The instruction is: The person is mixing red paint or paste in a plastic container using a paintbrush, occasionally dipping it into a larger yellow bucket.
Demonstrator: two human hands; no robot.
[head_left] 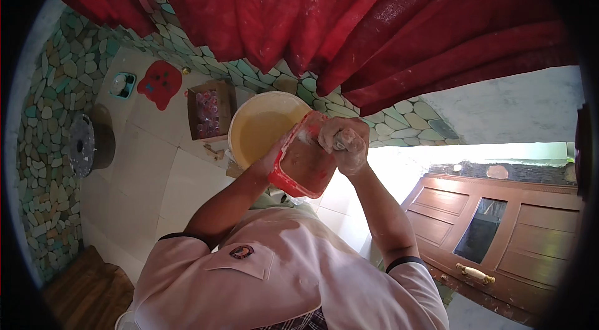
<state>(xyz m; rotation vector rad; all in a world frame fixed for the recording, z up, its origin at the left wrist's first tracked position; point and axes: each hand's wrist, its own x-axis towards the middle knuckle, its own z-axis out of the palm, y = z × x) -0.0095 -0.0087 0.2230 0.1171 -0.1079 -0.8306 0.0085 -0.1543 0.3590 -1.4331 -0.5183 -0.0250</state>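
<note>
Red tub (281,180) was up off the floor (140,164), in front of the wearer's chest, mouth facing the head camera. Insides looked brownish with pale smears.

Left hand (271,156) held it by the left side, fingers mostly hidden behind the wall. Right hand (344,142) was curled narrow over the upper right end, coated in pale, pasty stuff (couldn't tell if it gripped anything or was just a fist).

In the view, the tub overlapped the right edge of a large round basin (233,136) with a pale yellow interior. Couldn't tell if the two touched.

Left of the basin, just beside it: open cardboard box (226,102) with small reddish rounded items (207,114) inside. Further left on the floor: red flat piece (160,83), then a small teal tray (128,86). Dark drum (103,141) stood near the stone wall (53,142), well apart from the hands.

Red curtain (281,5) hung across the top; brown door (437,221) with a pale handle (475,274) at lower right.
</note>
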